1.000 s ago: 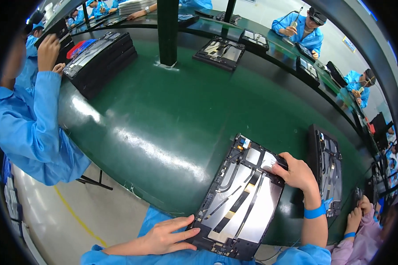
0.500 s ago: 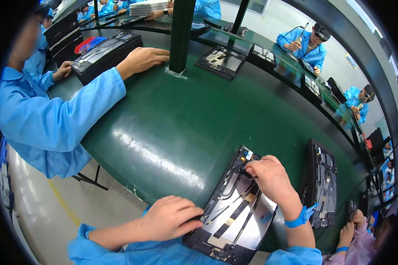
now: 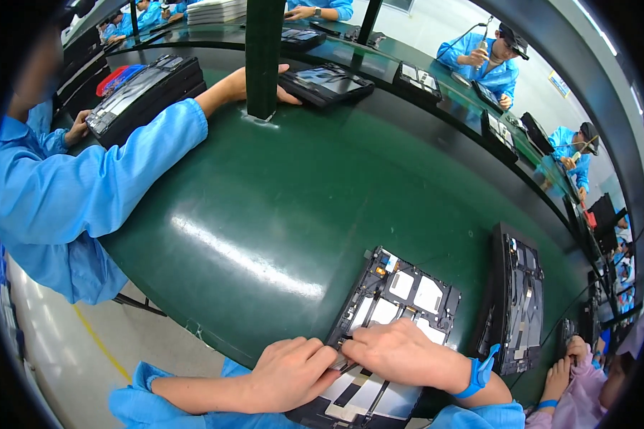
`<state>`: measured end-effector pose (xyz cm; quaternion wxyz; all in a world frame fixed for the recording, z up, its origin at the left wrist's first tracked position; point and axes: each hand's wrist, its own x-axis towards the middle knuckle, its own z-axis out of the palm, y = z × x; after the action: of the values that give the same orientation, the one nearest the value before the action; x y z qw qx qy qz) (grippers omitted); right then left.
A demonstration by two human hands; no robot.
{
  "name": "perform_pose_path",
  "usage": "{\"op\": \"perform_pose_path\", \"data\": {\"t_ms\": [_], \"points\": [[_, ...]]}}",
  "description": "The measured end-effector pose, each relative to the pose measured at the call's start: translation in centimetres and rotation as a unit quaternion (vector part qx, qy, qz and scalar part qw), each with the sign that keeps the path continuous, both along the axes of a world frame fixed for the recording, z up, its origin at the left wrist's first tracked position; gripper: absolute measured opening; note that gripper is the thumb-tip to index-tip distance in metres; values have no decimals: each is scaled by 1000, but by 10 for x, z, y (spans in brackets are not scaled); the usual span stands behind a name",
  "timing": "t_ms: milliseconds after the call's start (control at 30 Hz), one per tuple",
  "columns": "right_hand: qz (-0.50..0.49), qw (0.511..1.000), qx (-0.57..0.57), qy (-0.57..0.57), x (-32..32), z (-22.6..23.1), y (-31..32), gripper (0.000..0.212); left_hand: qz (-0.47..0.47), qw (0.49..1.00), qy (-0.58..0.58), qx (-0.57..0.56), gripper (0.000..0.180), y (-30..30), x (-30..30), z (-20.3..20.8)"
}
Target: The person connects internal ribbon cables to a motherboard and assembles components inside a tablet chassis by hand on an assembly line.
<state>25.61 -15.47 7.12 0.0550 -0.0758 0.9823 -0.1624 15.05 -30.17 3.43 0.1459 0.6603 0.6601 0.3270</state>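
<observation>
Before me lies an opened tablet (image 3: 428, 294), its black frame tilted across the table edge, with silver plates and dark ribbon cables exposed. My left hand (image 3: 293, 368) is closed at the tablet's left edge, thumb and index finger pressed together near a thin dark strip. My right hand (image 3: 401, 354) reaches over the middle of the tablet, its fingers pinched close to the left fingertips. What either pinch holds is too small or hidden to tell. A blue band (image 3: 481, 372) circles my right wrist.
Right of the tablet, another opened tablet (image 3: 524, 300) rests on a black block. A co-worker's arm (image 3: 150, 154) reaches past a green post (image 3: 262, 64) to a tablet (image 3: 325, 82). More tablets lie along the raised shelf. A person's hands (image 3: 569, 365) work at the right.
My right hand has moved down and left from the tablet's far end to beside my left hand. The left has curled further onto the tablet. A co-worker's hand has reached the far tablet.
</observation>
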Motion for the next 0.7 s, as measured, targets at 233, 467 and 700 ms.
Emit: {"op": "perform_pose_path", "data": {"t_ms": [233,467,700], "points": [[32,986,122,113,-11,-2,-10,10,52,995,-31,83,20,-3,4,-15],[-38,969,83,232,-27,-25,5,15,140,986,-31,83,24,-5,6,-15],[-287,952,-86,68,-7,-5,73,15,19,993,-93,77,14,58,-35,3]]}}
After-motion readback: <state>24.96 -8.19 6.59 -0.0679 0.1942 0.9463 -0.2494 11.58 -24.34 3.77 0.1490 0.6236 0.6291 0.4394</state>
